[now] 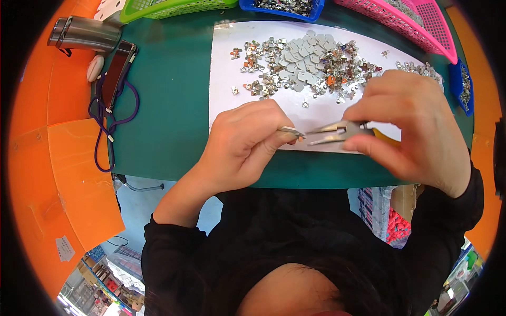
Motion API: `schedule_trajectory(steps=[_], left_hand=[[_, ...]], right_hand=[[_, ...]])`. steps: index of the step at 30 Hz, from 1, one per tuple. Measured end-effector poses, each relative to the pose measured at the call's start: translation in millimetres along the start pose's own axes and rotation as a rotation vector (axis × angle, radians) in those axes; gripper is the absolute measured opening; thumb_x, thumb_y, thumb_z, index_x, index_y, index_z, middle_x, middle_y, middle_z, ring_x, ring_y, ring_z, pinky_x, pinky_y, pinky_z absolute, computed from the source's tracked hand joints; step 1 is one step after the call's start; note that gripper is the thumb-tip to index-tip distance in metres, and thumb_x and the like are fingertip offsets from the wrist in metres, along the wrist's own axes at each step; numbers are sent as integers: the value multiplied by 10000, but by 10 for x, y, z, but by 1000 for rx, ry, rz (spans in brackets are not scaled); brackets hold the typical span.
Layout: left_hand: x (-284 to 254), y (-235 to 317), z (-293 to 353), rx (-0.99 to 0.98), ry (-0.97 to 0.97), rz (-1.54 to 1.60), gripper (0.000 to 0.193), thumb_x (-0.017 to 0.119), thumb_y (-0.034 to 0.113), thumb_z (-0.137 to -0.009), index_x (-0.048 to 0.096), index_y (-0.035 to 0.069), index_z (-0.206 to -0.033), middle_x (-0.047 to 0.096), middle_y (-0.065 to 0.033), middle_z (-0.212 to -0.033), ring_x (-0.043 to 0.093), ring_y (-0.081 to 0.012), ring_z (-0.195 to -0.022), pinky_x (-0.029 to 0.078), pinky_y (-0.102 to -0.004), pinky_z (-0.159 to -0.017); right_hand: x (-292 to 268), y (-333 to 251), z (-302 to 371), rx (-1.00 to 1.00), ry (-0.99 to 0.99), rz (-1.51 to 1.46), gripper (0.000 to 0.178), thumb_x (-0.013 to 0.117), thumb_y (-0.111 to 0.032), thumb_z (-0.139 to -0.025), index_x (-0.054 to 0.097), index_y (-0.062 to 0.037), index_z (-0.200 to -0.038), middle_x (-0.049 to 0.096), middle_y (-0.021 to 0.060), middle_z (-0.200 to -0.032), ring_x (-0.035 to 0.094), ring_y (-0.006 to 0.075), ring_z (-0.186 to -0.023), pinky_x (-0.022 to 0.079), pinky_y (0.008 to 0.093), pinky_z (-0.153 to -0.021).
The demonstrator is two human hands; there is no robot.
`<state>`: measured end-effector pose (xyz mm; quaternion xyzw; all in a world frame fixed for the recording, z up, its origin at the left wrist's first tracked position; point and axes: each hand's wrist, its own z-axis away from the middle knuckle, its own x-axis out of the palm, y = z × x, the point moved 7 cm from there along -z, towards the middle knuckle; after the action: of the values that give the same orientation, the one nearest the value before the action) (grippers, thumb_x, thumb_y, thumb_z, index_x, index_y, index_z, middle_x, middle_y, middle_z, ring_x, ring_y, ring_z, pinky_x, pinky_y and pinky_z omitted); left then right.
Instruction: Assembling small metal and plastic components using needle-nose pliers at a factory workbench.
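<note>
**Pliers closing on a small metal piece, both hands clamped**

Right hand (416, 124) is wrapped tight around the pliers (337, 131); their tips are slightly apart and point left at the piece. Left hand (245, 142) pinches a small flat metal piece (291, 131) between thumb and fingertips, just above the near edge of the white sheet (224, 73).

Context, big to small:
- green table (168, 105), hands over its near edge
- white sheet, pile of small metal parts (308, 66) on its far half, well apart from the hands
- pink basket (421, 26), green basket (168, 8), blue tray (279, 6) along the far edge
- purple cord (108, 124) off to the left

To do it well, I'd say: keep the piece level and steady, bite only its tip with the nose, squeeze gently so it doesn't twist or spring out.
</note>
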<state>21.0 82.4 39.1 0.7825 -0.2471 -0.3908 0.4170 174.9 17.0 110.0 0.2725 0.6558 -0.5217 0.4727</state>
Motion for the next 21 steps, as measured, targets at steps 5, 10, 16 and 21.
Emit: schedule_trajectory(steps=[5, 10, 16, 21], left_hand=[[42, -145, 145, -67, 283, 365, 149, 569, 70, -993, 599, -9, -871, 601, -81, -801, 575, -158, -697, 463, -272, -634], [47, -96, 134, 42, 406, 341, 171, 539, 97, -1023, 583, -17, -905, 604, -80, -829, 570, -140, -713, 466, -265, -644], [56, -103, 172, 48, 451, 281, 180, 530, 104, -1028, 585, -17, -907, 612, -82, -812, 563, -137, -697, 463, -264, -642], [103, -109, 204, 1, 454, 356, 192, 527, 118, -1031, 587, -17, -909, 623, -89, -823, 569, -129, -708, 464, -257, -652]], right_hand=[[208, 70, 20, 67, 228, -332, 222, 779, -125, -766, 682, 17, -907, 652, 140, -769, 635, 300, -720, 470, 356, -661], [467, 116, 31, 134, 308, -555, 213, 744, -148, -815, 696, 17, -940, 661, 115, -772, 627, 241, -707, 468, 325, -659], [480, 106, 37, 159, 304, -571, 213, 742, -173, -833, 712, 10, -938, 656, 105, -756, 606, 220, -684, 455, 309, -640], [473, 104, 47, 150, 294, -526, 217, 740, -192, -843, 717, 4, -934, 638, 101, -722, 585, 210, -646, 446, 311, -606]])
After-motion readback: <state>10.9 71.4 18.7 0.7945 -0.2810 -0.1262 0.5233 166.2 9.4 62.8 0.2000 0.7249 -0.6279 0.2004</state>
